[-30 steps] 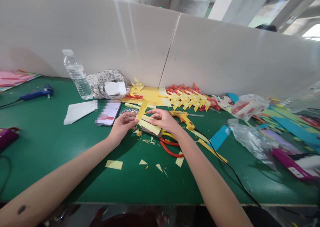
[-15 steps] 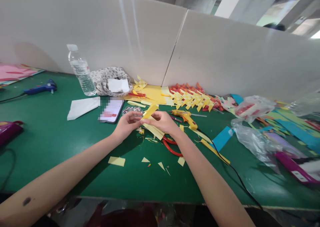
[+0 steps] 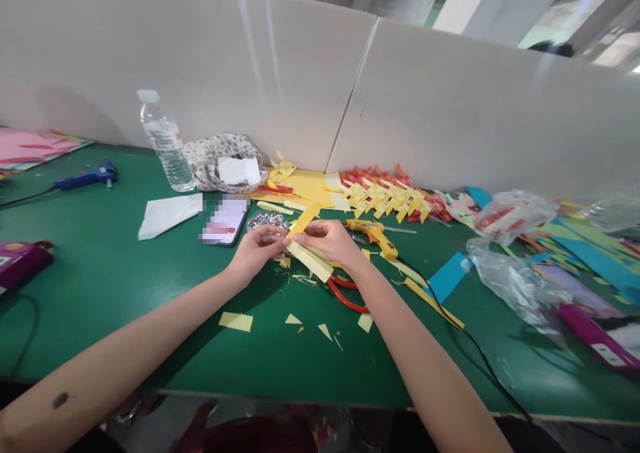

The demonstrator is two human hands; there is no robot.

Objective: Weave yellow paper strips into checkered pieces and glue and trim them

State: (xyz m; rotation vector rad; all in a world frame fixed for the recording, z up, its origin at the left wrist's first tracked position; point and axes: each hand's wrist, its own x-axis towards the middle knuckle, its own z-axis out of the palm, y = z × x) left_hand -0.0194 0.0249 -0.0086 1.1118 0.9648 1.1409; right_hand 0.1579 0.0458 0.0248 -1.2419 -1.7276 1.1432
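Observation:
My left hand point(image 3: 256, 248) and my right hand point(image 3: 327, 238) meet just above the green table point(image 3: 100, 286), both pinching crossed yellow paper strips point(image 3: 309, 256). One strip point(image 3: 305, 219) sticks up and away between the fingertips, and a paler one slants down to the right under my right hand. Red-handled scissors point(image 3: 345, 296) lie on the table right below my right wrist. Small yellow paper offcuts point(image 3: 235, 321) are scattered in front of my hands.
Behind my hands lie a phone point(image 3: 225, 222), a water bottle point(image 3: 167, 142), a patterned pouch point(image 3: 223, 163), a yellow glue gun point(image 3: 373, 233) with a black cord, and a row of woven yellow and orange paper pieces point(image 3: 385, 196). Plastic bags point(image 3: 510, 276) sit right; a blue glue gun point(image 3: 85, 176) lies left.
My hands have drawn closer together on the strips, and the upright strip has tilted slightly. The camera view has shifted a little, so the table items appear moved to the right.

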